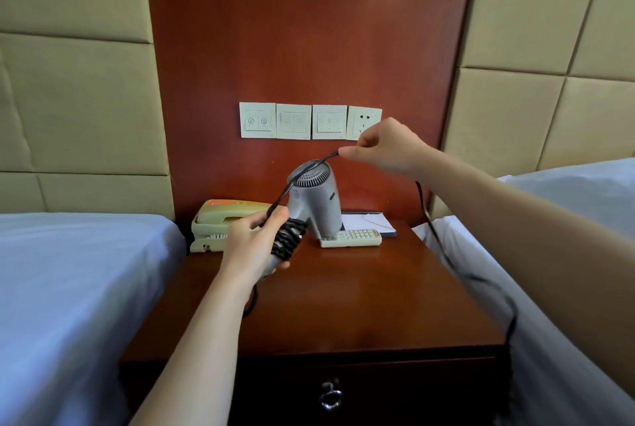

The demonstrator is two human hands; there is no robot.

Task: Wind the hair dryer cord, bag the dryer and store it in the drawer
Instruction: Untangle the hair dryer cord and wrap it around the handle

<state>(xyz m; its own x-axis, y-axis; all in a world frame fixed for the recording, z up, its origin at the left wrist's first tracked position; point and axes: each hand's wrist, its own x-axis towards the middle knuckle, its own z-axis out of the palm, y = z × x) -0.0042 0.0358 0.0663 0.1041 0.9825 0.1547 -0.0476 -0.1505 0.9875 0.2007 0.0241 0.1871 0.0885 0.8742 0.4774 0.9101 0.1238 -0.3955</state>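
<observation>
**One dryer, one cord, two hands**

On the far left is one bed (68, 271) with a pale blue sheet; next to it stands one brown nightstand (343, 305) with one drawer (395, 388), which is closed and has one ring handle (330, 395); at the back left of the top sits one cream phone (223, 221); just in front of it the left hand (254, 248) grips the handle of the one grey hair dryer (314, 200), fingers curled round it; the handle slants from low left to high right; the fat part stands almost straight up above the table top, round grille end up and blowing end down; the one black cord (287, 240) is wound many times round the handle, then runs tight up and to the right, across the grille; on the red wall behind are three switch plates (293, 121) and one socket (364, 122); one white remote (350, 237) lies just right of the dryer, with some paper (372, 220) behind it; the right hand (385, 147) is up high, thumb and fingers pinching the cord; the loose rest of the cord hangs down past the right edge of the nightstand; a second bed (567, 254) is on the far right.
</observation>
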